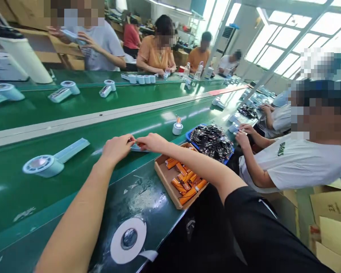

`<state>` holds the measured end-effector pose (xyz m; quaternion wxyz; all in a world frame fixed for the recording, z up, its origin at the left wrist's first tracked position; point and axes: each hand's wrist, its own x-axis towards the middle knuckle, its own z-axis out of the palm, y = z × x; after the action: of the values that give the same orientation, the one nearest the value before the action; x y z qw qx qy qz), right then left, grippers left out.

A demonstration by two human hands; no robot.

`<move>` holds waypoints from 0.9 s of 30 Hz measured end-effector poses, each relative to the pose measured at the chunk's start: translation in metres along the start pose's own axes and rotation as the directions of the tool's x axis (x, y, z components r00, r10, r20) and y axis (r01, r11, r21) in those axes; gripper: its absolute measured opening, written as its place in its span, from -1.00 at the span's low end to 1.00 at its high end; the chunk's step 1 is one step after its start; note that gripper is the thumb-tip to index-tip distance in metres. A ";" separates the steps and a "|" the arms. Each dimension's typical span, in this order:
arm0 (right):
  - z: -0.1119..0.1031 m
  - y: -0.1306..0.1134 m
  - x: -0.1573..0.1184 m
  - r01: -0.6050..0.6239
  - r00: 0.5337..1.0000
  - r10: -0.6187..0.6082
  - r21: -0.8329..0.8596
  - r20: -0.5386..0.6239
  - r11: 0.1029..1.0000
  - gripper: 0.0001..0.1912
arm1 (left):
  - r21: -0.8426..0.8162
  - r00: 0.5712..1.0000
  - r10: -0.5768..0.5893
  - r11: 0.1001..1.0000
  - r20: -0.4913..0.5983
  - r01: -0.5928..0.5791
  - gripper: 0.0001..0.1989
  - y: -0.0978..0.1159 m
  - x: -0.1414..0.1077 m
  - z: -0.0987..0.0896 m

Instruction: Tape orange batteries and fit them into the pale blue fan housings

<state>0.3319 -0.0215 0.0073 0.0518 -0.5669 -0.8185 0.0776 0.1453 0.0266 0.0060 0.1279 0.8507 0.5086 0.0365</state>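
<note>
Green belt (130, 120) runs diagonally across the view, pale strip (102, 115) down its length. Left hand (116, 148) and right hand (153, 143) are close together over the near edge, fingers mostly curled, fingertips pinched in at a light-blue part (140, 148). Part sits under and between the fingertips, mostly hidden; wires or some small dark bit at the fingers, too small to tell. Exact grip of each hand: cannot tell. Cardboard box (167, 182) of orange cells (187, 182) is on the table (147, 203) below the right forearm, which partly covers it. Blue tray (189, 135) heaped with black pieces (211, 142) just beyond the box. White tape roll (116, 242) lies flat on the table nearer the wearer, loose end out to the right. On the belt: round-headed unit (47, 167) left of the left hand, handle pointing up and right; small round unit (177, 129) beyond the right hand, orange piece on top. More units (64, 93) on the far side of the strip. Co-worker (298, 163) at right, white shirt, both hands at a pale-blue piece (233, 127). Person (102, 45) across the belt, top left, holds up another.
</note>
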 end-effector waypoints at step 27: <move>-0.001 -0.048 -0.327 0.220 0.933 0.075 0.724 -0.352 0.654 -0.77 | 0.033 0.939 0.345 0.938 0.004 -0.345 -0.53 -0.028 -0.253 0.062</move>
<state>0.4026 -0.3440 0.0185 0.4300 -0.4645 -0.7116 0.3048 0.0121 -0.1933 -0.0435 0.1051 0.9286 0.3522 0.0506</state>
